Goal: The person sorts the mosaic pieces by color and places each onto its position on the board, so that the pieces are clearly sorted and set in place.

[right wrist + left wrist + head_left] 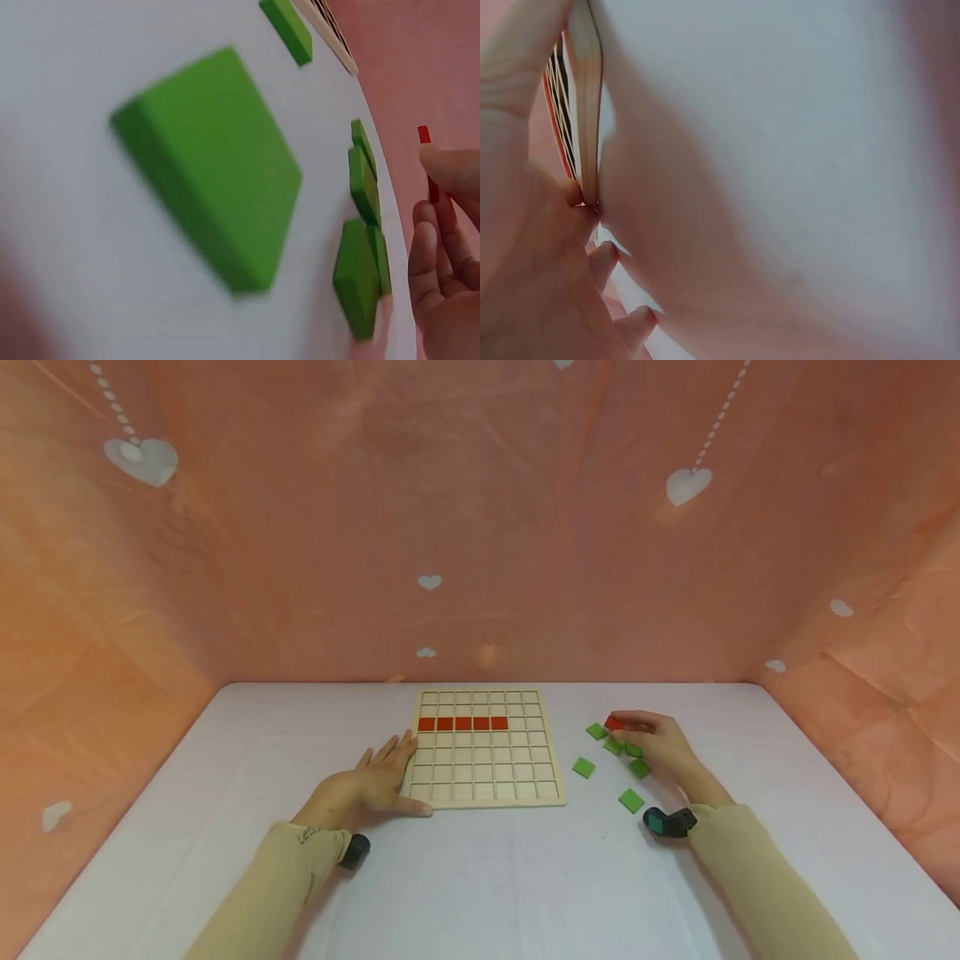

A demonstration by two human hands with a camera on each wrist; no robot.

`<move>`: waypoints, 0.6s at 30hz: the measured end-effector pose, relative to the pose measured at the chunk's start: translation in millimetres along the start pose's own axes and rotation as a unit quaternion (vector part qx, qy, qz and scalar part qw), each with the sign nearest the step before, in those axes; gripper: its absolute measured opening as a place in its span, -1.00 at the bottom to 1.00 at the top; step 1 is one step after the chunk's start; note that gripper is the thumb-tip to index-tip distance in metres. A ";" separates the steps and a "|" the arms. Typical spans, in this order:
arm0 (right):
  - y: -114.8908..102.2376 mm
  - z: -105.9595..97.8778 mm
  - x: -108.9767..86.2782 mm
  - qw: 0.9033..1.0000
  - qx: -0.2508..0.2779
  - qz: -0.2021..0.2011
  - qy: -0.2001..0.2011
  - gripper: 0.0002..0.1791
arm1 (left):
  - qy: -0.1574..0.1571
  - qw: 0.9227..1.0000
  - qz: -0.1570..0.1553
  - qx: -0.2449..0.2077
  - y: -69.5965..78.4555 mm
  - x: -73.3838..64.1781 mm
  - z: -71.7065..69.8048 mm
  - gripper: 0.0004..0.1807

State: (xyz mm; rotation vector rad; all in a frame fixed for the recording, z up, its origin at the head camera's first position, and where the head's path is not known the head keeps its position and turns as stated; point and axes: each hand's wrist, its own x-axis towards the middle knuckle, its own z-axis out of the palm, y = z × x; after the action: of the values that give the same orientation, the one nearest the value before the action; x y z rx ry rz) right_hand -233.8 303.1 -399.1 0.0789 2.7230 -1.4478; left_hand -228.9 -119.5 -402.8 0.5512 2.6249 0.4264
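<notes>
A pale wooden grid board lies on the table, with a row of several red tiles in its second row from the back, starting at the left edge. My left hand rests at the board's left side, fingers spread, the thumb along its near left corner. To the right of the board, my right hand pinches a red tile between thumb and fingers, above the table. Beneath and around this hand lie several green tiles, some of them close together; one green tile sits nearer the board.
White cloth covers the table. An orange-pink curtain with white hearts hangs behind it and at both sides. Each wrist carries a small black device, such as the right wrist camera.
</notes>
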 end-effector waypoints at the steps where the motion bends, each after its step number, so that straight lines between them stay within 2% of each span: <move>1: -1.3 1.7 0.8 1.000 0.000 -0.002 -0.001 -0.44 | 0.003 1.000 0.001 -0.001 -1.3 1.0 1.3 0.31; 7: -8.3 12.3 7.8 1.000 0.006 -0.002 -0.012 -0.47 | 0.006 1.000 -0.001 -0.002 -6.6 6.1 5.5 0.32; 18: -19.8 30.9 16.8 0.999 0.011 -0.025 -0.023 -0.51 | 0.009 1.000 -0.007 -0.001 -3.3 3.2 4.2 0.30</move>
State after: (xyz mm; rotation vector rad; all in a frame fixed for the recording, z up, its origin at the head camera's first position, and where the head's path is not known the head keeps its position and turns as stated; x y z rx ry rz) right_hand -251.1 266.8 -401.3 -0.0217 2.6929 -1.4729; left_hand -230.7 -120.1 -408.7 0.5318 2.6433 0.4308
